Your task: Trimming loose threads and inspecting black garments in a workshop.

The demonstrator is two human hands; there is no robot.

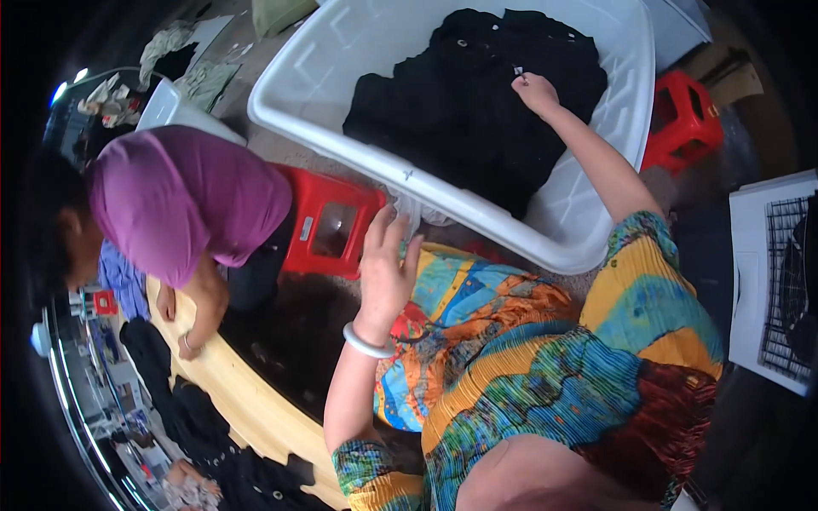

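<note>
My right hand is stretched out over a heap of black garments in a large white plastic tub. Its fingers are closed on a small dark tool with a shiny metal part; its exact kind is too small to make out. My left hand is raised in front of my lap, outside the near side of the tub. A pale bracelet circles that wrist. The left fingers are spread, and nothing shows in them.
At left, a person in a purple shirt leans over a pale wooden table with black garments along it. Red plastic stools stand beside this person and right of the tub. A white crate is at far right.
</note>
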